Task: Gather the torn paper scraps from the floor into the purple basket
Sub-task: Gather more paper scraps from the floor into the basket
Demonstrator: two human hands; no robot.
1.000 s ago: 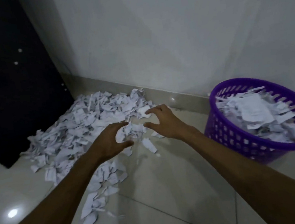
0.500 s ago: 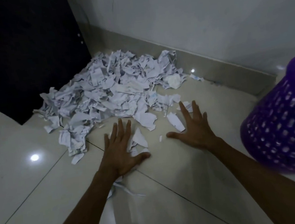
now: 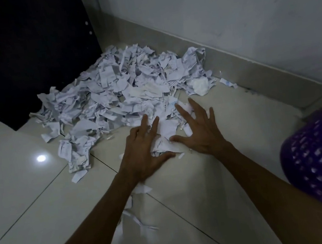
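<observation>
A big heap of torn white paper scraps (image 3: 123, 90) lies on the pale tiled floor in the corner. My left hand (image 3: 145, 150) and my right hand (image 3: 199, 131) lie flat on the floor at the heap's near edge, fingers spread and straight. A small clump of scraps (image 3: 166, 139) sits between the two hands, touched by both. The purple basket (image 3: 321, 163), with its perforated wall, stands at the right edge, partly cut off and blurred; its inside is out of view.
A dark panel (image 3: 25, 47) stands at the back left behind the heap. A white wall with a grey skirting board (image 3: 251, 74) runs along the back right. A few loose scraps (image 3: 139, 219) lie under my left forearm. A light reflection (image 3: 41, 158) shines on the tile.
Both hands have slid forward and closer together, bunching scraps between them. The camera has moved nearer the heap, and the basket has shifted further to the right edge.
</observation>
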